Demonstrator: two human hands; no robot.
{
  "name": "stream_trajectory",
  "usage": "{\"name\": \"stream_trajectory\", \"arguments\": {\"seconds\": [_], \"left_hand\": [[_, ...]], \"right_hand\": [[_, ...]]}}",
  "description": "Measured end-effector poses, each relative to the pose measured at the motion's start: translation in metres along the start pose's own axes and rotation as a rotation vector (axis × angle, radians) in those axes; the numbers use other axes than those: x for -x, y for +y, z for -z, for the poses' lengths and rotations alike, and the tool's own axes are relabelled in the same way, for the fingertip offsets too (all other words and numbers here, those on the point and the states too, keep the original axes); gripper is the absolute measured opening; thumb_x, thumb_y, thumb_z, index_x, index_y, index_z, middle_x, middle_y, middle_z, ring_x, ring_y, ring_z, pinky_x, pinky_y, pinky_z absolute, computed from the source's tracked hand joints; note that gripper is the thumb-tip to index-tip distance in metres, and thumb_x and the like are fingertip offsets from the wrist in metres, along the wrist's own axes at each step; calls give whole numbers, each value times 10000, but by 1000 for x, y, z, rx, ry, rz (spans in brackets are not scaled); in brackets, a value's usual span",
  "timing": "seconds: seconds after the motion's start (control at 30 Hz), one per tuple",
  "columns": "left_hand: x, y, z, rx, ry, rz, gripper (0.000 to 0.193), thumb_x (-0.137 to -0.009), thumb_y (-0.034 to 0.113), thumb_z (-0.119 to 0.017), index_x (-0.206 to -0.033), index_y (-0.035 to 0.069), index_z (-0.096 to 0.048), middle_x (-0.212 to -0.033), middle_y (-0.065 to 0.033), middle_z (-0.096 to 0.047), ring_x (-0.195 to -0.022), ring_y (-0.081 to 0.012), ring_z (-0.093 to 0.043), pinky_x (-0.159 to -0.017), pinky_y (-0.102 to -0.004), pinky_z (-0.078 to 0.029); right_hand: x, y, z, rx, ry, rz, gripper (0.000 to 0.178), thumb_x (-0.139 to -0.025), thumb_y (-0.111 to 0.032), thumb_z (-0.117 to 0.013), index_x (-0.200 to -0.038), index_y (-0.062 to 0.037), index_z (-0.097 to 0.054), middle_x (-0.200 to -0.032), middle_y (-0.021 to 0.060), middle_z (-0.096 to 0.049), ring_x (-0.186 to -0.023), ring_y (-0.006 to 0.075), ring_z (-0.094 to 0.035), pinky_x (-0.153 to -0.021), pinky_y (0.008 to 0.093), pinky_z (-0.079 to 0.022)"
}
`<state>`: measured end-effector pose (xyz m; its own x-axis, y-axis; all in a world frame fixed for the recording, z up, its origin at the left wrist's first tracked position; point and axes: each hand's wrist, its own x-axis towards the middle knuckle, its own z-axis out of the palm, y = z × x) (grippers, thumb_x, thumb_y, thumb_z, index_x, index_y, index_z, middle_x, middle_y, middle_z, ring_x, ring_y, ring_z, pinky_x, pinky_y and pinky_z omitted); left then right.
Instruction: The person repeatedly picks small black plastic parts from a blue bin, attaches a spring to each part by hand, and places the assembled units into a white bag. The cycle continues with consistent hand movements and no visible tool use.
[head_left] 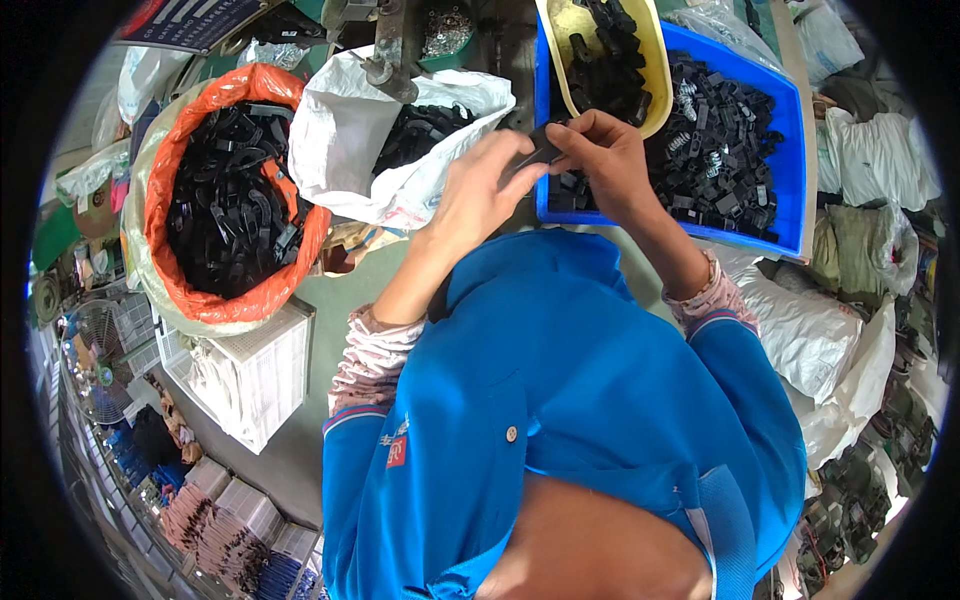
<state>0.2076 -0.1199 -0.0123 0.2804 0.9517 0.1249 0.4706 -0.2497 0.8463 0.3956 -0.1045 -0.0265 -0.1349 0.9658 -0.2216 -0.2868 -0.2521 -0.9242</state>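
Blue shirt: your own blue collared top (560, 400) fills the near part of the view, with patterned pink cuffs at both forearms.
Left hand: your left hand (480, 190) comes up from the lower middle; its fingers are curled onto the left end of a small black plastic part (545, 148).
Right hand: your right hand (605, 160) meets it from the right, fingertips pinched on the same part, so both hands grasp it together.
Where the part is: it sits between your two hands, held in the air at the near left corner of the blue bin (790, 120), not resting on anything.
How it will handle: judging by its look, it is light, rigid moulded plastic, smooth and a little slippery; it should not be fragile, though thin tabs might snap if forced.
Where to hold: keep your pads on the flat outer faces near each end, leaving the middle free.
Blue bin: just beyond your hands, heaped with similar black parts and a few small metal springs.
Yellow scoop: a yellow scoop (652, 75) lies in the bin's far left, loaded with more black parts.
White sack: to your left, an open white sack (350, 130) of black pieces.
Orange-lined bag: farther left, an orange-lined bag (165, 180) full of larger black plastic pieces, resting on a white crate (265, 385).
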Motion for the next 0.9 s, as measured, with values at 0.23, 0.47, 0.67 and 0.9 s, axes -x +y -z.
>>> {"name": "stream_trajectory", "arguments": {"seconds": [0.23,0.47,0.67,0.9], "left_hand": [[2,-36,12,119,115,46,208,-860,161,-722,-915,47,-558,-707,-110,-611,-584,-160,-536,-562,-295,-453],[-7,-52,35,246,75,207,210,-863,124,-709,-857,29,-522,-772,-90,-639,-684,-100,-516,-636,-275,-455],[-11,-76,73,331,219,12,238,-828,78,-736,-820,21,-505,-1137,-169,-683,-856,-137,-615,-761,-287,-504],[-19,-88,112,300,120,-37,255,-843,73,-754,-820,28,-504,-1225,-178,-657,-1045,-159,-614,-859,-303,-510]], "right_hand": [[-77,-18,38,796,61,401,236,-917,-203,-659,-1036,-2,-687,-871,93,-714,-756,147,-687,-616,259,-536],[-169,-24,51,1580,216,370,323,-848,-173,-671,-1113,6,-622,-934,176,-703,-838,262,-697,-709,361,-542],[-82,-60,-13,304,-211,163,194,-919,-40,-589,-1097,30,-625,-997,87,-679,-890,160,-672,-773,300,-560],[-92,-23,-72,272,-339,117,262,-874,-23,-705,-1108,-1,-591,-1009,79,-674,-902,130,-666,-815,259,-542]]}}
